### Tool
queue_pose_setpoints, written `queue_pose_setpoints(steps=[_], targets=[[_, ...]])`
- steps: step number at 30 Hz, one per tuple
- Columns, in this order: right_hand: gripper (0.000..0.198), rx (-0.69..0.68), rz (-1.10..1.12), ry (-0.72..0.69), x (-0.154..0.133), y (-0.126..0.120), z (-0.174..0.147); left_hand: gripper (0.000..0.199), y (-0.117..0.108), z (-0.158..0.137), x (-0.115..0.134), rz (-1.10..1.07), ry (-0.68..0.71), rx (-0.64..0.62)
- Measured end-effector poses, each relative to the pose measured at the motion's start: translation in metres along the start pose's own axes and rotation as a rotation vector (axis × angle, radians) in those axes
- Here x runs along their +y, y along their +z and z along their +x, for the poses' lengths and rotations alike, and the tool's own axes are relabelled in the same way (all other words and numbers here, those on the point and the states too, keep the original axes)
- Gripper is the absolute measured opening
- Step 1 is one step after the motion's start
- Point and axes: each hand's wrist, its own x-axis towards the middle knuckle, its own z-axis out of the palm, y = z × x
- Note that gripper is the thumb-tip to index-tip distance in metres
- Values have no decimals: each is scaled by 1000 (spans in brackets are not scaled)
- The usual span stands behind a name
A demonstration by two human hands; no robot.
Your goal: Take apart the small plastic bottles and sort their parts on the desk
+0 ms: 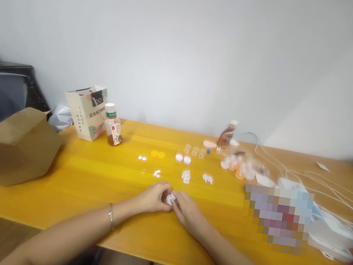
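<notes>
Close together over the middle of the table are my left hand (155, 196) and my right hand (189, 212). Between them is a small white round piece (170, 199), whose exact kind I cannot make out. The left fingers and thumb curl around its left side, while my right fingertips pinch it from the right. Just beyond my hands lie several tiny white pieces (156, 173), a cluster of white rings (186, 177) and a second white cluster (208, 179). Farther back are white round lids (183, 158), yellow discs (157, 154), small clear jars (195, 151) and two little white pieces (142, 158).
A brown paper bag (18, 148), a printed gift bag (88, 115) and a drink bottle (113, 125) stand left. Another bottle (227, 134) is at the back. To the right are bagged white and orange items (239, 165), cables (330, 191) and a blurred-out flat object (278, 216).
</notes>
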Motion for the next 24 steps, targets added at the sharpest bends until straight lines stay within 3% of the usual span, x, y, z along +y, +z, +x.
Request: queue_pose_setpoints(steps=[6, 9, 16, 21, 24], targets=[[16, 88, 67, -9, 3, -1, -2, 20, -1, -2, 2, -22, 3, 1], [14, 205, 135, 71, 4, -1, 0, 21, 0, -2, 3, -31, -12, -7], [16, 287, 379, 250, 18, -1, 7, 33, 1, -2, 1, -9, -11, 5], [27, 278, 512, 354, 22, -1, 9, 52, -2, -3, 0, -35, -17, -22], [32, 265, 619, 366, 16, -5, 12, 52, -9, -2, 5, -61, 2, 53]])
